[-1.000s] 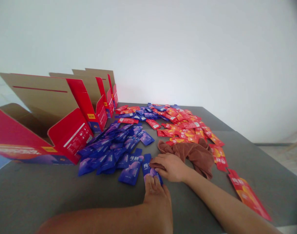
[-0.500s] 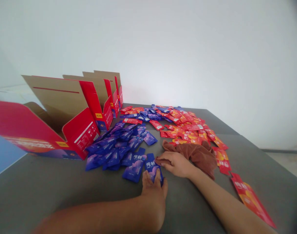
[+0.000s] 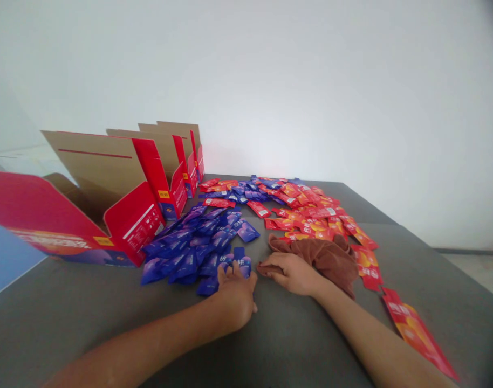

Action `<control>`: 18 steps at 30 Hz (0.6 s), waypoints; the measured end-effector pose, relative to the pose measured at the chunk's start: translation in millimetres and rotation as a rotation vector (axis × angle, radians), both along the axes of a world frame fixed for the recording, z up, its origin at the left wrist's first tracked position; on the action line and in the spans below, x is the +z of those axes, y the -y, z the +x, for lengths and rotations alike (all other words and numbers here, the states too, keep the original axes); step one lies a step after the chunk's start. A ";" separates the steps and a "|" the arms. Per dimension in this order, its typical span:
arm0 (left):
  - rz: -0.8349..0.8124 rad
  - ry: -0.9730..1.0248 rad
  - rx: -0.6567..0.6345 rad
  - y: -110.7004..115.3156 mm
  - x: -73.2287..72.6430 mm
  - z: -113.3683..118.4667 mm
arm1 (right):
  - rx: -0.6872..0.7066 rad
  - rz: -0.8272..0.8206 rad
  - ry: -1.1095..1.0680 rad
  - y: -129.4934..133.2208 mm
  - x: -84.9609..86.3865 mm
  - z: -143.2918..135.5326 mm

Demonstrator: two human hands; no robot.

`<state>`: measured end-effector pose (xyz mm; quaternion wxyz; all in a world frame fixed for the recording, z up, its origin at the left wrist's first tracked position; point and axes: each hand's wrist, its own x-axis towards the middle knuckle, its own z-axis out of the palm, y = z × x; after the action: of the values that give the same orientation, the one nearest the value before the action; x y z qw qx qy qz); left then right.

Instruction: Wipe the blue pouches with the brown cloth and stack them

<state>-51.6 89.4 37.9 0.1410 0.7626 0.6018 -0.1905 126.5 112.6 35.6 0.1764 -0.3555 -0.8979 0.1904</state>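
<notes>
My left hand (image 3: 235, 295) is curled over a blue-purple pouch (image 3: 242, 261) at the near edge of a heap, fingers on its face and partly covering it. Another purple pouch (image 3: 208, 285) lies just left of these fingers. In my right hand (image 3: 293, 272) is a bunched brown cloth (image 3: 331, 258); a fold of it shows at the fingertips, against the grey table (image 3: 282, 334). The heap of purple pouches (image 3: 190, 245) spreads out left of both hands.
Red-and-blue cartons (image 3: 137, 221) with raised flaps stand in a row along the left. Red-orange pouches (image 3: 311, 213) are piled behind the cloth, mixed with purple ones (image 3: 246, 189) farther back. A single red pouch (image 3: 418, 331) lies at the near right.
My left hand has slid left together with the purple pouch, bringing it against the pouch beside the heap. My right hand and the cloth have stayed almost still.
</notes>
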 end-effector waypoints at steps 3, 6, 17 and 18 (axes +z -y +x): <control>0.006 -0.002 0.019 -10.9 -1.0 -6.9 | 0.001 -0.005 0.011 0.6 1.6 0.8; 0.005 0.002 0.027 -19.7 0.2 -11.4 | -0.002 0.000 0.008 1.1 2.5 1.0; -0.040 0.017 0.060 -25.7 3.4 -9.4 | -0.278 0.089 0.062 -18.7 4.7 11.9; -0.045 0.018 0.060 -25.1 4.9 -8.8 | -0.357 0.103 0.114 -24.6 7.6 14.8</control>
<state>-60.4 114.5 42.8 0.1691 0.7424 0.6188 -0.1929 141.2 137.2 43.2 0.1744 -0.5096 -0.8378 0.0896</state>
